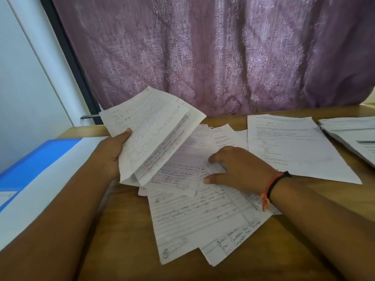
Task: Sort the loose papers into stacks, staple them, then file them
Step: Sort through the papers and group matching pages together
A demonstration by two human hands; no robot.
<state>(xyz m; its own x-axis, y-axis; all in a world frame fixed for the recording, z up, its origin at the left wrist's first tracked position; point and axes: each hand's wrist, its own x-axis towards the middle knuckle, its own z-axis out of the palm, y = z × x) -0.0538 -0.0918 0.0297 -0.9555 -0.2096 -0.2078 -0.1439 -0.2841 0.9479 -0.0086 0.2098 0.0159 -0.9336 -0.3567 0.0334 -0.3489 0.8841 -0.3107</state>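
Gripping a fanned bundle of handwritten sheets (154, 134) by its left side, the left hand (110, 157) held it tilted above the table (121, 240), toward the far left corner; the thumb lay curled over the top sheet, while the fingers were hidden beneath the paper. The bundle's lower end overhung a loose pile of lined papers (203, 220) spread across the middle of the table and reaching toward the near edge. The right hand (239, 169) rested palm down on the far part of that pile, just right of the bundle, with its fingers loosely spread and only slightly bent, pressing on the sheets rather than gripping any. A red and black wristband (272, 187) circled that wrist. To the right of the hand a printed sheet (294, 147) lay flat, running from the far edge toward the middle, and beyond it a thicker printed stack (353, 134) sat at the right edge, cut off by the frame. A blue and white folder (40, 169) lay along the left edge, partly covered by the left forearm and also cut off. A mauve patterned curtain (223, 57) hung behind the far edge. The handwriting was too blurred to read, and how many sheets lay in the pile could not be told, since they overlapped at odd angles.
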